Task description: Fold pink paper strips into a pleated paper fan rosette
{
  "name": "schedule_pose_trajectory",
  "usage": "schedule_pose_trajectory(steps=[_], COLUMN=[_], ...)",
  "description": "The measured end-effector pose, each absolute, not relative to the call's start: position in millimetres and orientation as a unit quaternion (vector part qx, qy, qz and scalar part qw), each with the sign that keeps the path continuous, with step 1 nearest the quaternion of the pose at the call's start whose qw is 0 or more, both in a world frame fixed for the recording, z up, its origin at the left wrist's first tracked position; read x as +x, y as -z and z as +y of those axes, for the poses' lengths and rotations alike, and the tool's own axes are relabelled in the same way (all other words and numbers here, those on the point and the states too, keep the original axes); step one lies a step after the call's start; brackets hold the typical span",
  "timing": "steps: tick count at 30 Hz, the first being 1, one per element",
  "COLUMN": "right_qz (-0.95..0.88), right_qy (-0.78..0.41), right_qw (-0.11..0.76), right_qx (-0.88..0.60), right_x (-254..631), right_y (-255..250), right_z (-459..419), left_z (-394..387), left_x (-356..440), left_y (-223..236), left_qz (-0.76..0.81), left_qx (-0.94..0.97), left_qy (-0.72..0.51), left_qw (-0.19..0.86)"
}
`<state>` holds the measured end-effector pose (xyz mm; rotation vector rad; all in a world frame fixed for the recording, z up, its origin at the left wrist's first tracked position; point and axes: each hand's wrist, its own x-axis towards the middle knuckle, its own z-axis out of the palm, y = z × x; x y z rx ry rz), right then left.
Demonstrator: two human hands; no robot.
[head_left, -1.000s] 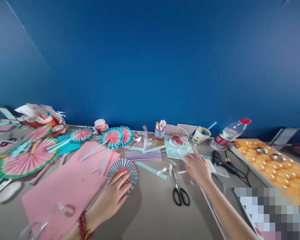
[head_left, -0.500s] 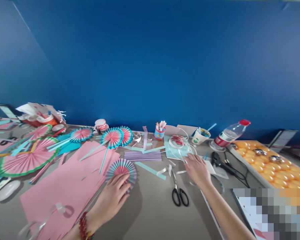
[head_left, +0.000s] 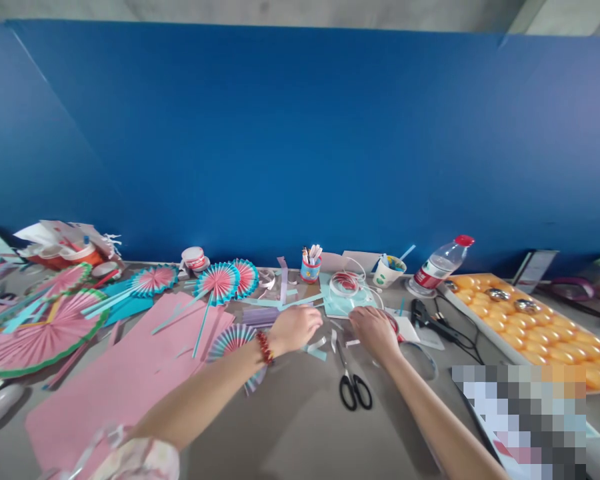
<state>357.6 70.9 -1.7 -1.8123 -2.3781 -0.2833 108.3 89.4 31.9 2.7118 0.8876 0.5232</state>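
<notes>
My left hand (head_left: 296, 328) is over the middle of the table, fingers bent and pointing right, partly smeared. Its forearm crosses a round pleated paper fan (head_left: 231, 339) in purple, blue and pink, covering part of it. My right hand (head_left: 376, 331) is bent downward at the front edge of a light-blue sheet (head_left: 330, 303), its fingers drawn together; what they hold is hidden. A small red round thing (head_left: 395, 325) shows beside its knuckles. Between and below the hands lie black-handled scissors (head_left: 355, 390), blades pointing away. White paper scraps (head_left: 334, 341) lie near the blades.
Pink paper (head_left: 95, 393) and several pleated fans (head_left: 217, 283) lie left. Behind are a pen cup (head_left: 311, 268), a tape roll (head_left: 347, 283) and a paper cup (head_left: 389, 272). To the right stand a water bottle (head_left: 437, 268), a black corded tool (head_left: 433, 322) and an orange bubbled tray (head_left: 525, 327).
My left hand has left the pleated fan and moved right and away from me, towards my right hand. My right hand's fingers have drawn in. The view has tilted up slightly.
</notes>
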Motion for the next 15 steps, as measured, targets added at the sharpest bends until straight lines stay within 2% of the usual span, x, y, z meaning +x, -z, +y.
schedule_pose_trajectory(steps=[6,15], right_qz=[-0.764,-0.723], right_qy=[0.109,0.114], right_qw=[0.07,0.093], right_qx=[-0.632,-0.675], right_x=[372.6,395.7], right_y=[-3.7,2.5], right_z=[67.3,64.6], left_z=[129.3,143.5], left_x=[172.6,183.1], left_y=[-4.7,8.3], left_qz=[0.308,0.313], left_qx=[0.937,0.941], left_qy=[-0.139,-0.118], left_qw=[0.086,0.043])
